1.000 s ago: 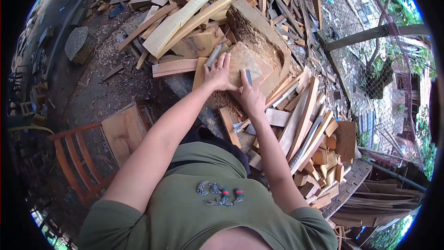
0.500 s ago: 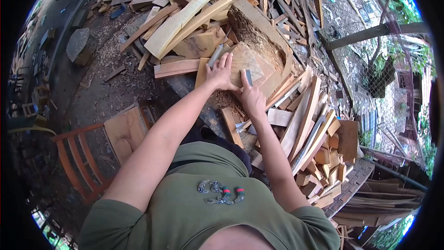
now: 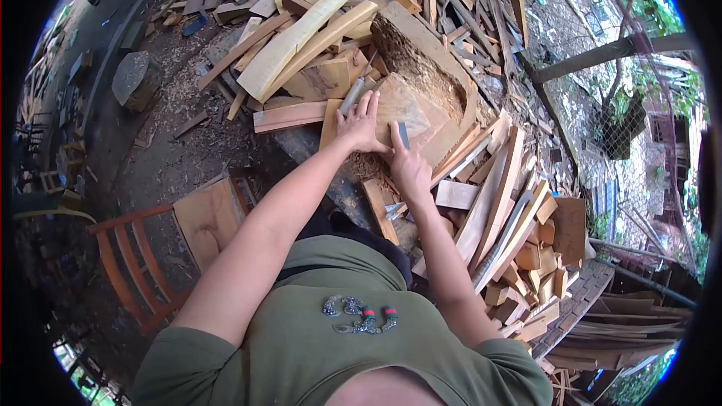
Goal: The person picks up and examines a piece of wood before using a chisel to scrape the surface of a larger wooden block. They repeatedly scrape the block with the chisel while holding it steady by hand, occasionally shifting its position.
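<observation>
My left hand [image 3: 361, 126] lies with its fingers spread on the left part of a flat wooden board [image 3: 398, 105]. Just beyond its fingertips is a grey cylindrical tool handle [image 3: 352, 95]. My right hand [image 3: 410, 169] is closed round a flat dark metal piece [image 3: 403, 135], which sticks up past the index finger at the board's near edge. The thumb of my left hand reaches close to my right hand. Behind the board stands a thick block with a rough, hollowed side [image 3: 421, 60].
Long curved pale pieces [image 3: 308, 34] lie on a heap at the upper left. Offcuts [image 3: 538, 256] are piled on the right. A wooden chair [image 3: 135, 256] stands at the lower left, a stone-like block [image 3: 137, 80] beyond it. A wire fence [image 3: 613, 128] runs along the right.
The view has shifted slightly. My right hand and the metal piece in it sit slightly lower and nearer to me; my left hand stays on the board.
</observation>
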Demonstrator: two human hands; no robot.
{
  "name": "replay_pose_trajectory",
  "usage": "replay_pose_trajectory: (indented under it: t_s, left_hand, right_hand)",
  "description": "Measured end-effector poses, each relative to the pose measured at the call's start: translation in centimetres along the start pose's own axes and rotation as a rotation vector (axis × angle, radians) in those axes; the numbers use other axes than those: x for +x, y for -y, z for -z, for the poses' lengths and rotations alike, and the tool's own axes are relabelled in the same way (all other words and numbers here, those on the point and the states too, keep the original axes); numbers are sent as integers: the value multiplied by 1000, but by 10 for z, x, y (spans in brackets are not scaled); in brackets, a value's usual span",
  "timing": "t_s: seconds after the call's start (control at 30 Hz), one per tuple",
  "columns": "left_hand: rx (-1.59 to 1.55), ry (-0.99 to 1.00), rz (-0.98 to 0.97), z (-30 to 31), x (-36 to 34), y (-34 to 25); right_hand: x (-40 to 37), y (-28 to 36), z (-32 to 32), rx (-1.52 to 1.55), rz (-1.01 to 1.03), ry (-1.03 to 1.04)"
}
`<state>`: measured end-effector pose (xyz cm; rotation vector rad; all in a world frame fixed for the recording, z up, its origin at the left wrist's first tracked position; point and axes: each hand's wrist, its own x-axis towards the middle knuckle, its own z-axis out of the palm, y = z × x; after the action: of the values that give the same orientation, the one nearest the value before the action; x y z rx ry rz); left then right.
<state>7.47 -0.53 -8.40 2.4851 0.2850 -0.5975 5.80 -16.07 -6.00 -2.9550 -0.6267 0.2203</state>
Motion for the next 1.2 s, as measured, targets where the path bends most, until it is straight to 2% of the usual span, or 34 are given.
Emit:
replay_pose_trajectory:
  t_s: [0.07,0.1,0.13,0.2,0.33,0.43,0.5,0.6,0.7,0.87,0.93,1.0,1.07,1.1,1.13,1.2]
  left_hand:
    - [11,-16,-6,-4,0,0]
    - [3,-15,-7,-2,-2,-1]
    - [2,-12,-17,1,-3,-1]
    - [16,-5,-14,2,-4,-3]
    - [89,-56,-31,-1,-3,-3]
    - [114,-53,6,-1,-5,-4]
    - [114,-74,1,-7,-5,-2]
    - [149,-118,-19,-8,-5,-3]
    - [225,-109,-54,1,-18,-15]
    - [502,-64,-187,8,-39,-18]
    - [485,-84,-209,10,-35,-18]
    - [493,-243,-550,3,-20,-12]
    - [451,-168,-564,-3,-1,-11]
    - [486,-120,-495,-3,5,-11]
    - [520,-71,-425,-4,8,-11]
    - [489,-40,-425,-3,5,-14]
  right_hand:
    - [-9,2,6,45,-53,161]
    - [-5,-1,-1,89,-28,85]
    - [5,-5,-5,91,-45,92]
    - [35,-12,-10,79,-61,-86]
    - [42,-16,-13,48,-75,-121]
    - [-8,-8,-3,92,-72,-82]
    - [-28,-11,-2,54,-98,81]
    - [-8,-25,-9,86,-140,-40]
    - [36,-45,-16,135,-230,1]
    - [46,-53,-8,141,-241,98]
    - [41,-51,-10,155,-228,39]
    - [28,-43,-8,164,-224,25]
    - [2,-29,-2,158,-206,-46]
    - [-17,-24,-4,143,-167,-85]
    - [-33,-19,-4,100,-169,-46]
    - [-57,-1,12,40,-221,96]
